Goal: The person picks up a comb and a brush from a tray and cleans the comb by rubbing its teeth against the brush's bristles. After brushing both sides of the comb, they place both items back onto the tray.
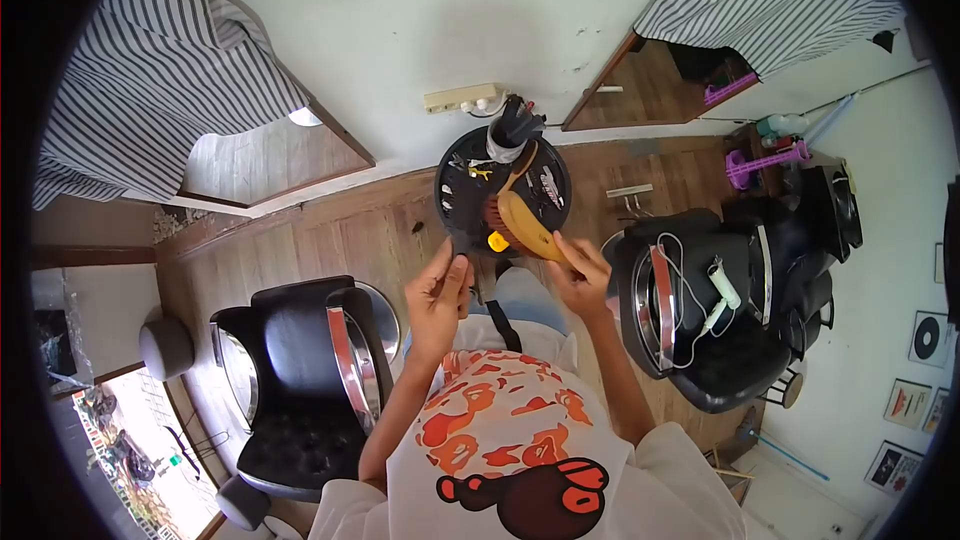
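Note:
My right hand (583,278) is closed around one end of a curved, yellow-brown wooden brush (528,224). Reddish-brown bristles show along the brush's left side, and its thin far end reaches over a round black tray (441,202). My left hand (438,302) is pinched closed by the tray's near-left edge, on a dark thing whose kind I cannot make out. On the tray lie a small yellow piece (498,241), a yellow clip-like item (480,172) and a dark item with white lettering (551,187). A container (503,146) of dark tools stands at its back.
A black salon chair (300,360) stands at left. Another chair (700,340) at right carries a pale green hair dryer (722,286) with a looped cord. A power strip (465,98) is on the wall behind the tray, between two mirrors under striped cloth (190,50).

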`<state>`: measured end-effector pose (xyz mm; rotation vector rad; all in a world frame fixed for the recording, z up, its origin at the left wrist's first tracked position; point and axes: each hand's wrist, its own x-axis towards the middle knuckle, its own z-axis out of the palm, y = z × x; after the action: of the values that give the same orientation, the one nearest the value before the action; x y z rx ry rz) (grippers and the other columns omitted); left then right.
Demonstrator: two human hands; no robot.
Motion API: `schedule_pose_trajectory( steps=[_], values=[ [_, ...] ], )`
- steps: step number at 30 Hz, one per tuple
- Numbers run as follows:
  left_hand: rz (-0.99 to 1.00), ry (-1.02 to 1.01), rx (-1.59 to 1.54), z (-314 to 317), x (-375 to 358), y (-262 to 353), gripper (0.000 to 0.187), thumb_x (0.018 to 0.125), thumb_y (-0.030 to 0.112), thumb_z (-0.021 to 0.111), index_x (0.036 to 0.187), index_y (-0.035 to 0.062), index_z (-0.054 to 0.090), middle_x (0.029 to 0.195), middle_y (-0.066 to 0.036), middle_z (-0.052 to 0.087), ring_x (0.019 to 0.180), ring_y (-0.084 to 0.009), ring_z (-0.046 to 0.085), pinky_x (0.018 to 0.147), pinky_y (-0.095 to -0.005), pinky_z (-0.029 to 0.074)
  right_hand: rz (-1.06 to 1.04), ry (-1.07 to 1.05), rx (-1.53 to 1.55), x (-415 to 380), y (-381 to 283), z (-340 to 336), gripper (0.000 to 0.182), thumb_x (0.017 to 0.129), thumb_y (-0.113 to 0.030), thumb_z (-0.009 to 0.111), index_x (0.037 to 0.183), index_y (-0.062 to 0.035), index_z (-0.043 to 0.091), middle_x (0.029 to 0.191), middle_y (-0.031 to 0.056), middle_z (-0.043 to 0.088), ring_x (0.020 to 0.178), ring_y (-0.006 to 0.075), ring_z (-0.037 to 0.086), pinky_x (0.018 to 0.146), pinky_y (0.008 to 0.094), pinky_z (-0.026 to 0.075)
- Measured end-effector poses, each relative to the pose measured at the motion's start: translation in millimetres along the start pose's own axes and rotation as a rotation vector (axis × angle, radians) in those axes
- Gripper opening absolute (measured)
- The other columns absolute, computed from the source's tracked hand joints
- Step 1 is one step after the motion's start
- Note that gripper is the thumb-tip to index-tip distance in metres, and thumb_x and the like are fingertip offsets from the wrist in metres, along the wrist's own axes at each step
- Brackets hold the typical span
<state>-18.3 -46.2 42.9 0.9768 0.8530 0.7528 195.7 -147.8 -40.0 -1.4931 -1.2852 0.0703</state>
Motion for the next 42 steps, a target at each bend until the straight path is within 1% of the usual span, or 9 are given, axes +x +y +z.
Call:
schedule_pose_trajectory(
  steps=[4,6,10,15,20,25,30,40,42],
  values=[
    [-0.025,-0.088,0.094,4,-6,-15,0.037,0.105,0.018,0.062,0.140,0.0078,0.062,0.078,0.000,0.058,0.054,-0.0039,0.033,0.044,-0.0194,0.023,-0.057,0.113,0.066,20,-29,32,0.050,0.075,0.006,0.080,0.124,-0.0003,0.073,0.100,0.0070,0.065,0.062,0.0106,0.043,0.054,0.0213,0.034],
    [-0.033,-0.124,0.122,3,-6,-14,0.036,0.105,0.019,0.062,0.139,0.0077,0.063,0.078,0.000,0.057,0.053,-0.0038,0.032,0.044,-0.0196,0.022,-0.078,0.151,0.081,22,-35,33,0.050,0.075,0.006,0.080,0.124,-0.0002,0.073,0.100,0.0068,0.065,0.062,0.0101,0.043,0.053,0.0211,0.033],
    [-0.065,-0.064,-0.014,-5,-4,3,0.041,0.104,0.017,0.063,0.144,0.0064,0.059,0.079,-0.002,0.062,0.055,-0.0045,0.040,0.044,-0.0192,0.028,-0.011,0.112,0.036,17,-39,22,0.049,0.073,0.006,0.080,0.122,-0.0001,0.074,0.101,0.0067,0.065,0.063,0.0090,0.042,0.053,0.0209,0.033],
    [-0.040,-0.037,0.015,-8,-3,11,0.041,0.104,0.017,0.062,0.144,0.0056,0.059,0.078,-0.002,0.062,0.054,-0.0049,0.040,0.043,-0.0197,0.029,0.094,0.082,-0.128,-25,-11,-5,0.051,0.072,0.007,0.081,0.121,0.0003,0.074,0.100,0.0069,0.065,0.062,0.0088,0.042,0.053,0.0204,0.032],
    [-0.111,-0.164,0.160,-9,-7,-3,0.041,0.105,0.018,0.062,0.144,0.0064,0.059,0.076,-0.002,0.061,0.053,-0.0044,0.039,0.043,-0.0194,0.029,0.010,0.166,-0.019,1,-34,19,0.051,0.071,0.007,0.081,0.121,0.0001,0.074,0.098,0.0065,0.065,0.060,0.0085,0.039,0.050,0.0204,0.030],
    [-0.081,-0.109,0.083,-8,-10,7,0.041,0.105,0.018,0.062,0.144,0.0068,0.059,0.077,-0.002,0.061,0.054,-0.0042,0.039,0.044,-0.0190,0.028,-0.076,0.173,0.031,27,-44,29,0.051,0.071,0.007,0.081,0.121,0.0000,0.074,0.095,0.0058,0.065,0.058,0.0080,0.038,0.049,0.0205,0.028],
    [-0.010,-0.023,0.002,-9,-6,24,0.041,0.105,0.016,0.062,0.144,0.0065,0.059,0.078,-0.002,0.061,0.055,-0.0043,0.039,0.045,-0.0187,0.028,0.042,0.088,-0.071,-2,-14,1,0.050,0.072,0.007,0.081,0.121,0.0004,0.074,0.095,0.0062,0.065,0.059,0.0080,0.038,0.049,0.0204,0.029],
    [-0.150,-0.111,0.095,-4,-10,1,0.039,0.106,0.016,0.060,0.143,0.0064,0.060,0.078,-0.002,0.060,0.053,-0.0040,0.037,0.044,-0.0189,0.027,-0.046,0.152,0.141,41,-54,35,0.050,0.072,0.006,0.081,0.121,-0.0007,0.075,0.093,0.0052,0.064,0.057,0.0081,0.037,0.048,0.0203,0.027],
    [-0.118,-0.094,0.070,-4,-8,8,0.039,0.106,0.016,0.060,0.143,0.0063,0.060,0.078,-0.002,0.060,0.053,-0.0041,0.037,0.044,-0.0189,0.027,-0.026,0.139,0.103,34,-45,28,0.049,0.072,0.006,0.081,0.121,-0.0006,0.075,0.094,0.0054,0.064,0.058,0.0081,0.038,0.048,0.0202,0.028]
  ],
)
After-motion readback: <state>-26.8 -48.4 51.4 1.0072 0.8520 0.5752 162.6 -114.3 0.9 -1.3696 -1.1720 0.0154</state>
